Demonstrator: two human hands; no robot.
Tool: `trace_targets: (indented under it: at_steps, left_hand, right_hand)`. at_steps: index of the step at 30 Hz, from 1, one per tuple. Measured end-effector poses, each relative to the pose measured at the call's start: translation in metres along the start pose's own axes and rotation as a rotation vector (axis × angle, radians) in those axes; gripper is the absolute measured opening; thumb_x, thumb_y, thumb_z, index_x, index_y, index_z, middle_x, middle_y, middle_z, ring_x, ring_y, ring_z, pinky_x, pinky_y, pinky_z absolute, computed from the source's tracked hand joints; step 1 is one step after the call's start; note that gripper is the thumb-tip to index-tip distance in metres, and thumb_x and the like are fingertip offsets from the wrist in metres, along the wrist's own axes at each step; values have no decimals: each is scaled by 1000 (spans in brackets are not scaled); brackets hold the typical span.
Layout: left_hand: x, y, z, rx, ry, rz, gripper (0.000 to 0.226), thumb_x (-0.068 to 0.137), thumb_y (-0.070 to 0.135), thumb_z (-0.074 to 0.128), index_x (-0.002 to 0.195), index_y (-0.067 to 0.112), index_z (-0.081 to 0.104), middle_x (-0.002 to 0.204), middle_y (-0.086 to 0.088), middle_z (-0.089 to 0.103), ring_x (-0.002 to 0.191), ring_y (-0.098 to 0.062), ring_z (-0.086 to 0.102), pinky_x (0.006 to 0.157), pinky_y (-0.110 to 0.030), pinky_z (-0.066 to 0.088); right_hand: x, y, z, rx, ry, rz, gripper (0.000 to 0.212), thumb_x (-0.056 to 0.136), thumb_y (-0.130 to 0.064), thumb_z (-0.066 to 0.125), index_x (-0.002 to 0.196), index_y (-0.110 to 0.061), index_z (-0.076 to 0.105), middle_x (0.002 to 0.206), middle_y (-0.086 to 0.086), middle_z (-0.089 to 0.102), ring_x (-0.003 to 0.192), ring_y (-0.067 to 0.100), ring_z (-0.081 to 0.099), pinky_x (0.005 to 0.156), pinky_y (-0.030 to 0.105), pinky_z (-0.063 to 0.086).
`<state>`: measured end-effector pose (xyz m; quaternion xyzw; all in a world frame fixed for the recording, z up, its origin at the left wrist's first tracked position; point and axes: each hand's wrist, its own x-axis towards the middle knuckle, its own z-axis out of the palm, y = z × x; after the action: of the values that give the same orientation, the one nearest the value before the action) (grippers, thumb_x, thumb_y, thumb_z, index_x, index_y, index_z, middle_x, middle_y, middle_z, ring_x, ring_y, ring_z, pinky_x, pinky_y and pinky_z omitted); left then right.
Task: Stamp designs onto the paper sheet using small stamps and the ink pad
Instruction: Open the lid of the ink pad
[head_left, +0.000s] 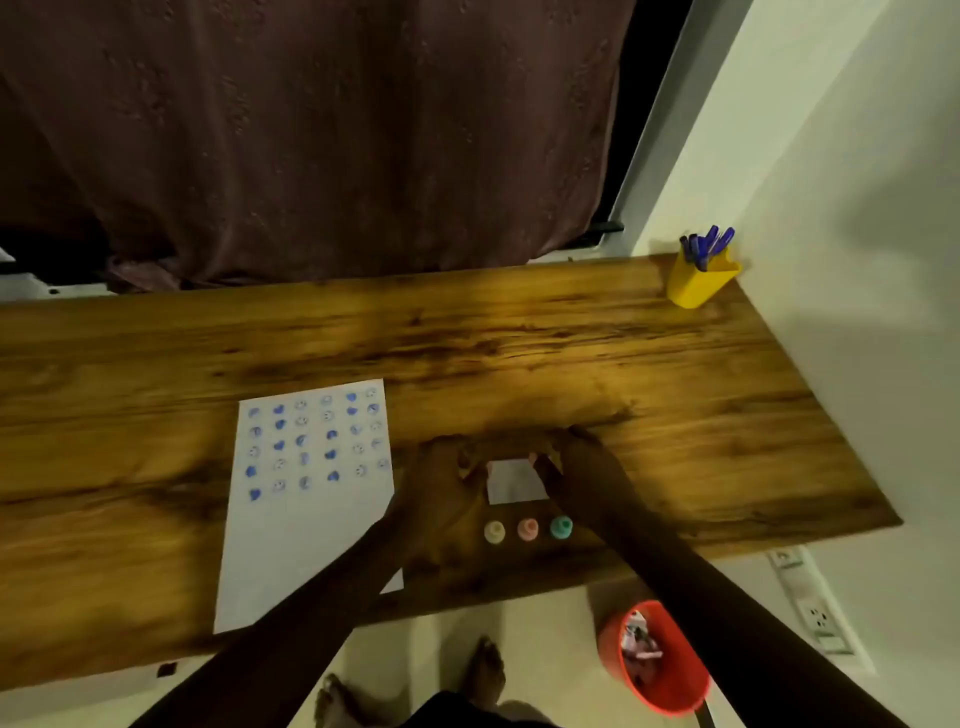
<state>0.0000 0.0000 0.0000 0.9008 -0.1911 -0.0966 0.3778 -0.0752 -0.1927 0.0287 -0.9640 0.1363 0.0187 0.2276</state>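
Observation:
A white paper sheet (306, 514) lies on the wooden desk (571, 353), its upper half filled with rows of blue stamped hearts and faces. To its right sits a small white ink pad case (515, 483). My left hand (441, 478) touches its left edge and my right hand (569, 462) grips its right edge with fingertips on it. Just in front of the pad stand three small stamps in a row: a cream stamp (494, 531), a pink stamp (528, 529) and a teal stamp (561, 527). Whether the pad lid is open is unclear.
A yellow cup of blue pens (701, 280) stands at the desk's far right corner by the wall. A red bin (654, 660) sits on the floor below the desk's front edge. A dark curtain (311, 135) hangs behind the desk. My bare feet show below.

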Motion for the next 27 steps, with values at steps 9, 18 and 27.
trace_targets:
  at_steps: [9, 18, 27]
  left_hand:
    - [11, 11, 12, -41, -171, -188, 24, 87, 26, 79, 102, 9, 70, 97, -4, 73, 92, -24, 72, 82, -37, 58]
    - [15, 17, 15, -35, -182, -251, 16, 82, 18, 83, 88, 18, 68, 85, 6, 69, 84, -19, 72, 66, -25, 53]
    - [24, 11, -10, -29, -101, -232, 22, 83, 20, 82, 102, 11, 76, 103, -8, 78, 91, -21, 73, 72, -24, 54]
  right_hand:
    - [1, 12, 4, 53, -156, 129, 31, 98, -41, 55, 113, -15, 63, 116, 7, 68, 107, 24, 63, 90, 36, 52]
    - [3, 5, 2, 123, -175, 186, 29, 97, -29, 61, 119, -10, 63, 116, 8, 69, 108, 25, 65, 93, 37, 53]
    - [14, -25, -9, 127, -122, 218, 24, 94, -20, 66, 113, -5, 66, 112, 13, 71, 104, 30, 67, 87, 37, 54]
